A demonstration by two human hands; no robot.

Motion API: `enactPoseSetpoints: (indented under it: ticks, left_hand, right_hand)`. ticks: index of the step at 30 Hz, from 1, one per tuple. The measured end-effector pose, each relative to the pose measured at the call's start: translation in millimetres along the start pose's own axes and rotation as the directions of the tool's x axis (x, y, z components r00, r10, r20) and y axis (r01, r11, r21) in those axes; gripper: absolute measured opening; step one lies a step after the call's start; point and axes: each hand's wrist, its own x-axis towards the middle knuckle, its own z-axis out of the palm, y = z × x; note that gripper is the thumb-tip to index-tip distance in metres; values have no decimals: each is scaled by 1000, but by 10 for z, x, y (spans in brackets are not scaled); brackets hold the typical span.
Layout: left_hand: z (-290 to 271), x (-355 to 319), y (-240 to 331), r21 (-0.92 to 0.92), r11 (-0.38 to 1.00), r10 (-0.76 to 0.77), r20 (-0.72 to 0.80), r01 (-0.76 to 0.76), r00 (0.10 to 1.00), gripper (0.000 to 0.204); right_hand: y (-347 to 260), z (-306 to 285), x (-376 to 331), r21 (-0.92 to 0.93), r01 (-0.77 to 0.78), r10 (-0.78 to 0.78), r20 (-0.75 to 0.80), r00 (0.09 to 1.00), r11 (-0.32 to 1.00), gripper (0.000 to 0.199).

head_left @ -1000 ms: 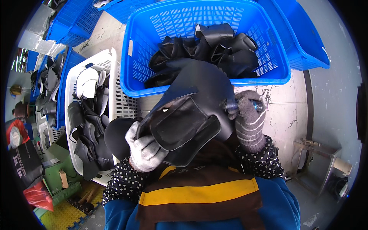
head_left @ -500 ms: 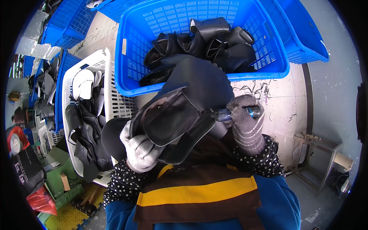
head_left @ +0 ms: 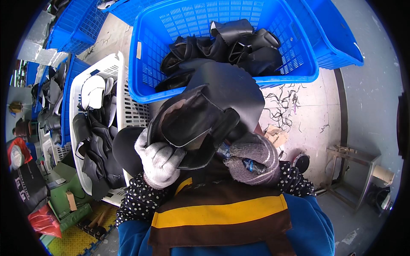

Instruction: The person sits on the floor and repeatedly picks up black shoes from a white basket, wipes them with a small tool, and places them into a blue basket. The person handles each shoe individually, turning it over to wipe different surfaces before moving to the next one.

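Pale floor at 2 o'clock; left hand curls, gripping stitched black piece at 8 o'clock; right hand, bent inward, clenches blue-wrapped tool.

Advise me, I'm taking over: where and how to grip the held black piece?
Take the black piece by its broad far flap, probably from the far side: no hand shows there, while the left hand grips the near-left edge.
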Motion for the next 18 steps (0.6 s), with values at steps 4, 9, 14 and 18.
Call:
enactPoseSetpoints:
  ticks: [4, 9, 14, 18]
  left_hand:
    - [-55, 103, 92, 12, 1000, -3, 9, 3, 1000, 29]
    - [-122, 218, 182, 35, 999, 15, 62, -17, 998, 31]
    - [-129, 250, 258, 60, 997, 37, 74, -42, 997, 29]
    - [-102, 263, 283, 81, 995, 48, 39, -51, 998, 26]
  right_hand:
    - [-63, 48, -86, 125, -78, 71, 63, 995, 989, 45]
    - [-137, 6, 12, -31, 49, -45, 104, 994, 998, 46]
    - [-356, 22, 132, -314, 254, -217, 150, 965, 915, 47]
    - [-585, 84, 155, -435, 335, -261, 222, 939, 836, 48]
